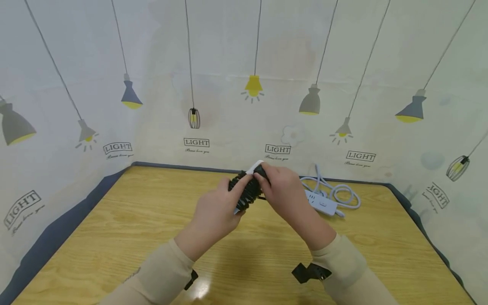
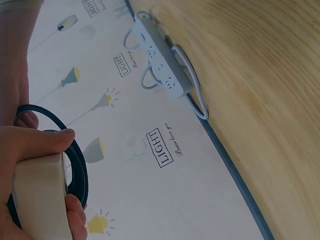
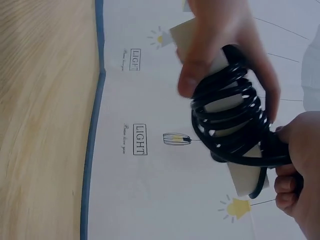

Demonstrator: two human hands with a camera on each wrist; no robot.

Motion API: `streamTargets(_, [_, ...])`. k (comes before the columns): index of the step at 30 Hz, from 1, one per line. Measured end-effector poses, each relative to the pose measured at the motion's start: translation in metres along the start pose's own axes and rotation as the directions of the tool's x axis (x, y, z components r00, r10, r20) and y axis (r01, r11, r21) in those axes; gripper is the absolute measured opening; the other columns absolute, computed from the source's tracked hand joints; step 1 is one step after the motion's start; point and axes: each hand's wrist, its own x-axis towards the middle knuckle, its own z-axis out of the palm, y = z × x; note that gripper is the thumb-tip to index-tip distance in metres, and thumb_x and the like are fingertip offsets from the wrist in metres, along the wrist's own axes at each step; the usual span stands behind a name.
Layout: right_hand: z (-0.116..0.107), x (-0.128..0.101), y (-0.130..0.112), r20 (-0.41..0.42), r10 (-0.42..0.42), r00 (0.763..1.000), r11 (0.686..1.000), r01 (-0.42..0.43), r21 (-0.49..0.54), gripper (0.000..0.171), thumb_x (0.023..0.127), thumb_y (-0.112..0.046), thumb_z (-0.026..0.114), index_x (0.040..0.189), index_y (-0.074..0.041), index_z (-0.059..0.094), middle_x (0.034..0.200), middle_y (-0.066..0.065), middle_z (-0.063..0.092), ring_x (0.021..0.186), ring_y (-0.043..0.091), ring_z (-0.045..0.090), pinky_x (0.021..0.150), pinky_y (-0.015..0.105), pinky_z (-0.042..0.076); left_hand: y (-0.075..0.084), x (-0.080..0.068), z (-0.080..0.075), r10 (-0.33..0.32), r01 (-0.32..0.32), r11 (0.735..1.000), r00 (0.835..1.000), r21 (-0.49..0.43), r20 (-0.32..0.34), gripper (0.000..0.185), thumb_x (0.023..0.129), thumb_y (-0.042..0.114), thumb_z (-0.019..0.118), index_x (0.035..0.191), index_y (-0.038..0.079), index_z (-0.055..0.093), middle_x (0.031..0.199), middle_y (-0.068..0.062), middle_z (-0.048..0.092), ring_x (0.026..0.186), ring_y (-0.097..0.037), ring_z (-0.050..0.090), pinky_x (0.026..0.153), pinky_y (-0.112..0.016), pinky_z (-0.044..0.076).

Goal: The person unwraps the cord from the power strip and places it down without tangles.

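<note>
Both hands [image 1: 251,197] around coiled cable [image 1: 245,190]

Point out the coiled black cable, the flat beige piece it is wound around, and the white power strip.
coiled black cable [image 3: 227,122], right wrist view, on the middle loops.
flat beige piece [image 2: 37,197], left wrist view, on its broad face.
white power strip [image 1: 322,202], head view, on its top face.

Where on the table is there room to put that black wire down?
The wooden table is bare on its whole left side, from the blue edge to the left hand. The near middle between the sleeves is free too. It is crowded at the back right, where the white power strip and its cord lie.
</note>
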Motion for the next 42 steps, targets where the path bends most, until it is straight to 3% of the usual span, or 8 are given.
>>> streamTargets(7, [0.003, -0.001, 0.001, -0.111, -0.074, 0.991, 0.997, 0.074, -0.005, 0.028, 0.09, -0.011, 0.07, 0.105, 0.01, 0.063, 0.08, 0.018, 0.067, 0.067, 0.032, 0.064, 0.058, 0.045, 0.053, -0.002, -0.001, -0.001, -0.027, 0.024, 0.998, 0.999, -0.064, -0.046, 0.086, 0.074, 0.028, 0.085, 0.145, 0.026, 0.038, 0.1, -0.014, 0.055, 0.055, -0.019, 0.057, 0.044, -0.033, 0.047])
streamTargets(14, [0.011, -0.005, 0.003, -0.205, -0.115, 0.972, 0.993, 0.115, -0.012, 0.038, 0.104, -0.024, 0.049, 0.104, 0.011, 0.062, 0.076, 0.018, 0.065, 0.064, 0.031, 0.063, 0.056, 0.043, 0.053, -0.001, -0.003, -0.002, -0.03, 0.025, 0.996, 0.998, -0.082, -0.054, 0.085, 0.073, 0.027, 0.086, 0.145, 0.026, 0.039, 0.099, -0.014, 0.055, 0.055, -0.018, 0.056, 0.045, -0.033, 0.049])
streamTargets(16, [0.01, -0.005, 0.002, -0.196, -0.113, 0.974, 0.993, 0.115, -0.002, 0.037, 0.104, -0.024, 0.049, 0.104, 0.011, 0.062, 0.075, 0.017, 0.065, 0.063, 0.031, 0.063, 0.056, 0.043, 0.053, 0.0, -0.003, -0.002, -0.034, 0.03, 0.997, 0.998, -0.065, -0.056, 0.085, 0.073, 0.026, 0.086, 0.145, 0.026, 0.039, 0.098, -0.014, 0.055, 0.054, -0.018, 0.056, 0.045, -0.034, 0.048])
streamTargets(20, [0.003, 0.0, 0.0, -0.135, -0.086, 0.987, 0.996, 0.089, 0.019, 0.026, 0.096, -0.015, 0.063, 0.104, 0.01, 0.062, 0.075, 0.016, 0.065, 0.064, 0.031, 0.064, 0.056, 0.044, 0.053, 0.003, -0.003, -0.002, -0.032, 0.031, 0.999, 0.997, -0.017, -0.071, 0.085, 0.074, 0.025, 0.085, 0.145, 0.026, 0.04, 0.094, -0.013, 0.053, 0.05, -0.017, 0.053, 0.042, -0.034, 0.047])
streamTargets(25, [-0.004, 0.003, -0.003, -0.092, -0.049, 0.995, 0.999, 0.049, 0.002, 0.027, 0.088, -0.01, 0.072, 0.105, 0.01, 0.063, 0.079, 0.017, 0.068, 0.069, 0.031, 0.066, 0.061, 0.044, 0.054, 0.006, -0.003, -0.002, -0.018, 0.017, 1.0, 0.995, -0.012, -0.098, 0.084, 0.073, 0.024, 0.086, 0.144, 0.024, 0.04, 0.091, -0.013, 0.052, 0.049, -0.017, 0.052, 0.041, -0.034, 0.046])
streamTargets(30, [0.0, -0.001, -0.001, -0.158, -0.087, 0.984, 0.996, 0.089, 0.004, 0.026, 0.096, -0.015, 0.063, 0.103, 0.01, 0.061, 0.075, 0.016, 0.065, 0.065, 0.031, 0.062, 0.056, 0.043, 0.052, 0.005, -0.002, -0.002, -0.02, 0.015, 0.998, 0.995, -0.057, -0.096, 0.083, 0.072, 0.026, 0.086, 0.142, 0.022, 0.042, 0.092, -0.012, 0.053, 0.05, -0.016, 0.051, 0.042, -0.032, 0.045])
streamTargets(35, [0.006, -0.003, 0.002, -0.234, -0.125, 0.964, 0.991, 0.131, 0.011, 0.039, 0.104, -0.025, 0.048, 0.104, 0.012, 0.062, 0.075, 0.017, 0.064, 0.063, 0.031, 0.061, 0.055, 0.044, 0.052, 0.004, -0.002, -0.003, -0.029, 0.021, 0.996, 0.995, -0.089, -0.096, 0.083, 0.071, 0.026, 0.086, 0.141, 0.023, 0.042, 0.095, -0.012, 0.053, 0.05, -0.016, 0.051, 0.042, -0.031, 0.045])
streamTargets(42, [-0.002, 0.002, -0.002, -0.177, -0.075, 0.981, 0.997, 0.079, 0.019, 0.028, 0.095, -0.015, 0.065, 0.106, 0.011, 0.063, 0.078, 0.017, 0.066, 0.068, 0.031, 0.064, 0.057, 0.043, 0.053, 0.01, -0.001, -0.007, -0.03, 0.027, 0.999, 0.993, -0.024, -0.113, 0.084, 0.072, 0.022, 0.086, 0.143, 0.023, 0.041, 0.093, -0.014, 0.053, 0.049, -0.018, 0.053, 0.041, -0.034, 0.046])
